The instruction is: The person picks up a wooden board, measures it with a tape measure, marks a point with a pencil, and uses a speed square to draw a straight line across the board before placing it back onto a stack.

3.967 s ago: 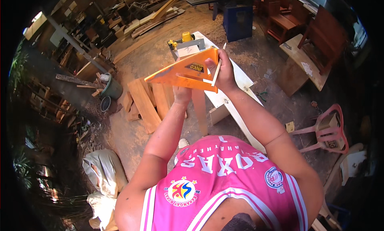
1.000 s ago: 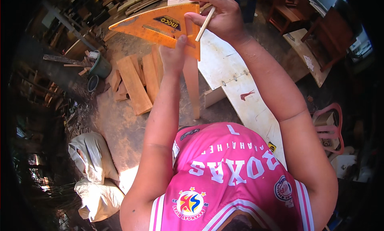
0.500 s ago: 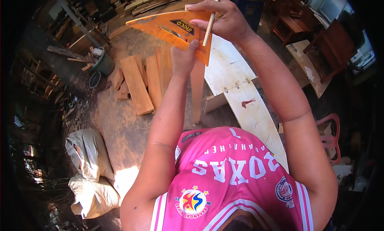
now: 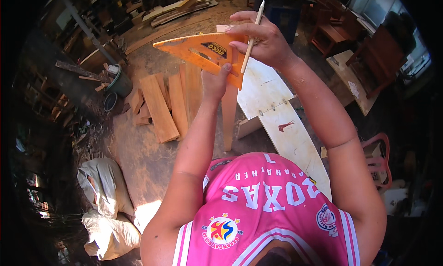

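My left hand grips an orange triangular carpenter's square from below and presses it on a narrow wooden board that runs toward me. My right hand rests on the square's right edge and holds a pale pencil with its tip pointing up and away. Both hands are raised over a long white workbench.
Several short wooden planks lie on the dirt floor to the left, beside a green bucket. White sacks sit at lower left. More timber is stacked at the back. Wooden furniture and a red plastic chair stand on the right.
Since four seconds ago the square and both hands have come much closer and higher in view. Over the last second the square has shifted slightly down and right, pencil still held.
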Tool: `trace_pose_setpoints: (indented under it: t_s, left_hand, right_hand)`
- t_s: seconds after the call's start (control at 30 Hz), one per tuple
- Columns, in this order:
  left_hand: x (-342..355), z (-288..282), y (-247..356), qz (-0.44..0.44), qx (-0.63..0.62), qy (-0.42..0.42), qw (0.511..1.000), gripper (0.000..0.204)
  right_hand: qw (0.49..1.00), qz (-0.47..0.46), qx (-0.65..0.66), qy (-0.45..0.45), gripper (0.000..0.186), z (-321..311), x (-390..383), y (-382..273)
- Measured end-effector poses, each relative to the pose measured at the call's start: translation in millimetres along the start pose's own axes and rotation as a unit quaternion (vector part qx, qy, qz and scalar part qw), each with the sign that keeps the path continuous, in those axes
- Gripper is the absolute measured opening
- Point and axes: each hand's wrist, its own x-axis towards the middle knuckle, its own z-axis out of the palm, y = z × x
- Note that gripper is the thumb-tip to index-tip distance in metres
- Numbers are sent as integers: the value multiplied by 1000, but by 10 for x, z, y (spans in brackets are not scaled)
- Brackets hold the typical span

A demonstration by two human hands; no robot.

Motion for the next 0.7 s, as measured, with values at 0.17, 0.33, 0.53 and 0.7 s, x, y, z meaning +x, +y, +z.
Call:
trace_pose_setpoints:
  t_s: [0.17, 0.33, 0.53, 0.7]
  left_hand:
    - [134, -22, -8, -23, -16, -11, 1000, 33]
    - [308, -52, -127, -38, -84, -20, 996, 35]
    - [544, -101, -325, -39, -103, -38, 993, 35]
    - [654, -135, -419, -42, -125, -31, 991, 36]
  right_hand:
    - [1000, -1, -4, 0, 29, 84, 90, 111]
    - [975, 209, 68, 13, 37, 163, 222, 74]
    - [943, 283, 169, 53, 41, 344, 304, 269]
    - [935, 294, 196, 40, 41, 431, 363, 399]
